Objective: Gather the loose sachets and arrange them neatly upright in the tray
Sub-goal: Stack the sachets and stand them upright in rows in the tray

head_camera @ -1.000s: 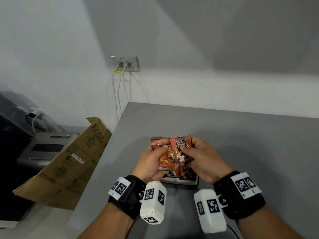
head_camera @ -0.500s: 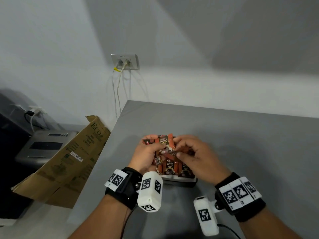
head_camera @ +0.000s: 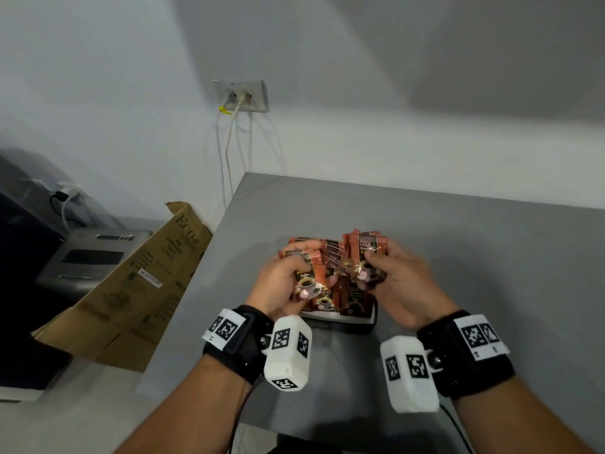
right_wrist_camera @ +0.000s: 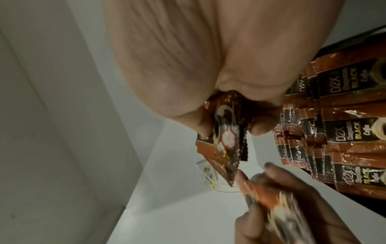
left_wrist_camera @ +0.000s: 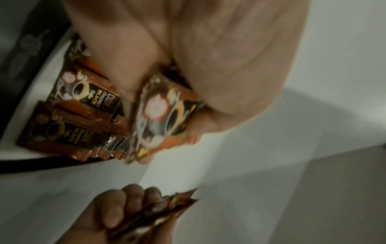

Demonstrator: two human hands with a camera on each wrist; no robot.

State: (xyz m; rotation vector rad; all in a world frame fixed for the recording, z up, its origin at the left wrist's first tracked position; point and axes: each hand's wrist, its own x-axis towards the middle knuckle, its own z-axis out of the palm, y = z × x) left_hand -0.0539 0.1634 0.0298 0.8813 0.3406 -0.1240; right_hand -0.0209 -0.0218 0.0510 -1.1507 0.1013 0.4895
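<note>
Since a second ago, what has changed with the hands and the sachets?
The hands have drawn apart: half a second ago they met over one bunch above the tray. Now the left hand grips its own sachets on the left and the right hand grips a separate bunch on the right. The sachets standing in the tray, and the tray on the grey table, look unchanged.

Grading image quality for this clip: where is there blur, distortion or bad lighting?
Head view: mostly sharp, wide-angle bend, broad soft shadows on the wall. Left wrist view: the sachet held by the left hand is motion-smeared, and the right hand is dark. Right wrist view: the tray sachets read clearly, the left hand is blurred and dim.
</note>
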